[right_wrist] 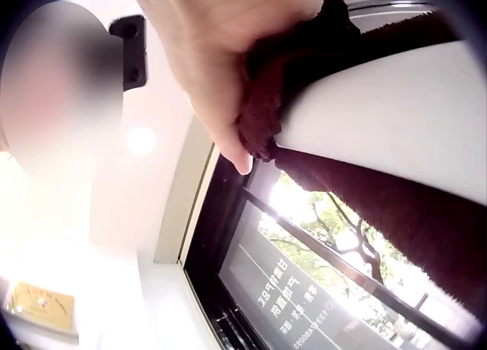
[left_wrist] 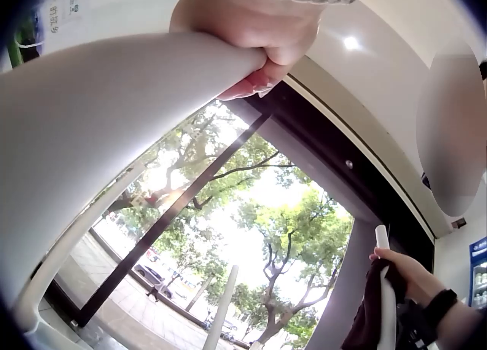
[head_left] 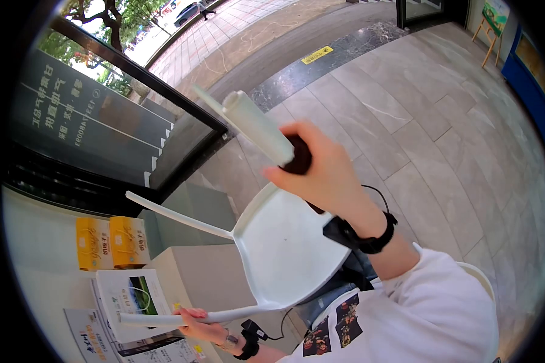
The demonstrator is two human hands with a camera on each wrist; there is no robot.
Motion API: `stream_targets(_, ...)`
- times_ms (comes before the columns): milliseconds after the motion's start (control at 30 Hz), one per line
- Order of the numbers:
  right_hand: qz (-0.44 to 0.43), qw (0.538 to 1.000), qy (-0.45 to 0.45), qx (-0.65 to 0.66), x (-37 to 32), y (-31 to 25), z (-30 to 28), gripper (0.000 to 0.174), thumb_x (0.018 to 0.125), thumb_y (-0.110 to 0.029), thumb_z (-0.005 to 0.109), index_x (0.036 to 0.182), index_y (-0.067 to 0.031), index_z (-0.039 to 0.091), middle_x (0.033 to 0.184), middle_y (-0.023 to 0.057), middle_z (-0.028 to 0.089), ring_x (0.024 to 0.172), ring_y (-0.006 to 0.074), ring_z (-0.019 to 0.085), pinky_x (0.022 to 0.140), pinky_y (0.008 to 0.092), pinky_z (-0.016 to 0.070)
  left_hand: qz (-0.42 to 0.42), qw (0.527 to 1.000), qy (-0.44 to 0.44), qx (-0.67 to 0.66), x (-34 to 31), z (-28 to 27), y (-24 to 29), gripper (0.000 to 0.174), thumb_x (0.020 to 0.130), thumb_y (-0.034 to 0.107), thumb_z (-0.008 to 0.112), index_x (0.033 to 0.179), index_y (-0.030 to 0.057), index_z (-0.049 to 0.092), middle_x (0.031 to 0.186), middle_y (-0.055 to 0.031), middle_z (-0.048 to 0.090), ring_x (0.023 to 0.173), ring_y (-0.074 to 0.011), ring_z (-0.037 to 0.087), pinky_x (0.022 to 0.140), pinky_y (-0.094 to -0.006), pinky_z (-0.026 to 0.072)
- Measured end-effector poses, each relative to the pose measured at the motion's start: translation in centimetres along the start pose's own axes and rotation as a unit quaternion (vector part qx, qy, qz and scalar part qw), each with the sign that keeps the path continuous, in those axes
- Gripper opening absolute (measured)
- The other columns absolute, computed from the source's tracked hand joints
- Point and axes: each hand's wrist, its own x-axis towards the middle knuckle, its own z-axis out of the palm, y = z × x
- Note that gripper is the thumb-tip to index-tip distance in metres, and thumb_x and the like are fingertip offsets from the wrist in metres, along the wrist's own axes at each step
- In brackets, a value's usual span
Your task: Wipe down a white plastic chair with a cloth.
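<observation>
A white plastic chair lies tipped across the person's lap, its legs pointing away from the body. The left hand grips one chair leg, fingers curled round it; the left wrist view shows this hand close up. Raised higher, the right hand holds a dark maroon cloth wrapped round another leg. In the right wrist view the fuzzy cloth bunches against the white leg under the thumb, and part of it hangs below.
Yellow boxes and a white bag stand at the left beside a beige block. A dark-framed glass door is behind them. Grey floor tiles extend right, with a blue cabinet and small easel.
</observation>
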Motion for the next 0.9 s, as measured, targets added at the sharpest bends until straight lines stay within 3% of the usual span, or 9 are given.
stream_targets(100, -0.085, 0.995, 0.056, -0.026, 2.8, -2.2, 0.7, 0.04, 0.065, -0.022, 0.07, 0.098, -0.0064, 0.051, 0.078, 0.0141, 0.059, 0.07, 0.0318, 0.059, 0.064, 0.0348, 0.0473, 0.001, 1.0, -0.007, -0.003, -0.1, -0.3, 0.0, 0.013, 0.086, 0.013, 0.052, 0.078, 0.007, 0.044, 0.047, 0.0027, 0.033, 0.039, -0.0048, 0.029, 0.038, -0.0185, 0.0248)
stream_targets(233, -0.079, 0.995, 0.052, -0.023, 4.7, -3.5, 1.2, 0.037, 0.065, -0.022, 0.069, 0.094, -0.0047, 0.053, 0.075, 0.0136, 0.06, 0.071, 0.0304, 0.06, 0.065, 0.0344, 0.0473, -0.007, 1.0, -0.006, -0.012, 0.0, -0.7, -0.5, 0.011, 0.086, 0.013, 0.053, 0.081, 0.0062, 0.045, 0.048, 0.0023, 0.033, 0.04, -0.0049, 0.029, 0.038, -0.0188, 0.025)
stream_targets(300, -0.012, 0.999, 0.041, -0.007, 4.5, -3.3, 1.0, 0.034, 0.065, -0.022, 0.068, 0.09, -0.0032, 0.053, 0.072, 0.0143, 0.059, 0.07, 0.031, 0.06, 0.063, 0.0341, 0.0473, -0.006, 1.0, -0.002, 0.008, -0.3, 0.0, -0.2, 0.01, 0.086, 0.014, 0.052, 0.083, 0.0066, 0.045, 0.05, 0.0024, 0.033, 0.041, -0.005, 0.029, 0.04, -0.0191, 0.0255)
stream_targets(367, 0.007, 0.999, 0.045, -0.01, 3.9, -2.6, 0.5, 0.03, 0.065, -0.02, 0.068, 0.082, -0.0011, 0.053, 0.065, 0.0135, 0.057, 0.061, 0.0266, 0.058, 0.058, 0.031, 0.046, -0.005, 1.0, -0.001, 0.019, -0.5, 0.4, 0.2, 0.01, 0.085, 0.013, 0.052, 0.083, 0.0065, 0.045, 0.05, 0.0022, 0.034, 0.042, -0.0053, 0.029, 0.04, -0.0194, 0.0258)
stream_targets(567, 0.125, 0.99, 0.019, 0.059, -0.3, 0.3, 0.1, 0.023, 0.068, -0.016, 0.067, 0.079, -0.0019, 0.052, 0.059, 0.0077, 0.052, 0.052, 0.0134, 0.048, 0.053, 0.0257, 0.0405, -0.002, 1.0, 0.001, 0.018, -0.5, 0.1, 0.0, 0.011, 0.085, 0.012, 0.052, 0.083, 0.0053, 0.044, 0.049, 0.0016, 0.034, 0.041, -0.0058, 0.03, 0.04, -0.0196, 0.0259)
stream_targets(667, 0.145, 0.988, 0.021, 0.049, -0.6, -0.1, 0.4, 0.022, 0.068, -0.015, 0.066, 0.08, -0.0018, 0.053, 0.06, 0.008, 0.053, 0.054, 0.0155, 0.052, 0.054, 0.0264, 0.0422, 0.0, 1.0, 0.01, 0.017, -0.5, 0.0, 0.2, 0.011, 0.084, 0.013, 0.052, 0.083, 0.005, 0.045, 0.049, 0.0014, 0.035, 0.041, -0.0058, 0.03, 0.04, -0.0196, 0.026)
stream_targets(767, 0.059, 0.997, 0.017, -0.036, 1.1, -1.2, 0.8, 0.025, 0.068, -0.016, 0.066, 0.084, -0.0018, 0.053, 0.063, 0.0089, 0.055, 0.058, 0.02, 0.056, 0.056, 0.0276, 0.0441, -0.005, 1.0, 0.007, 0.012, -0.2, 0.0, -0.1, 0.011, 0.085, 0.013, 0.052, 0.087, 0.0046, 0.046, 0.05, 0.0014, 0.036, 0.043, -0.006, 0.031, 0.041, -0.0193, 0.0269)
stream_targets(900, -0.015, 0.999, 0.051, 0.01, 4.2, -3.1, 1.5, 0.036, 0.064, -0.022, 0.069, 0.091, -0.0039, 0.053, 0.072, 0.0131, 0.058, 0.066, 0.0287, 0.058, 0.062, 0.0344, 0.046, -0.016, 0.999, 0.026, 0.009, 0.2, -0.9, -0.9, 0.013, 0.086, 0.014, 0.052, 0.091, 0.0031, 0.048, 0.05, 0.0016, 0.035, 0.044, -0.0058, 0.031, 0.042, -0.0187, 0.027)
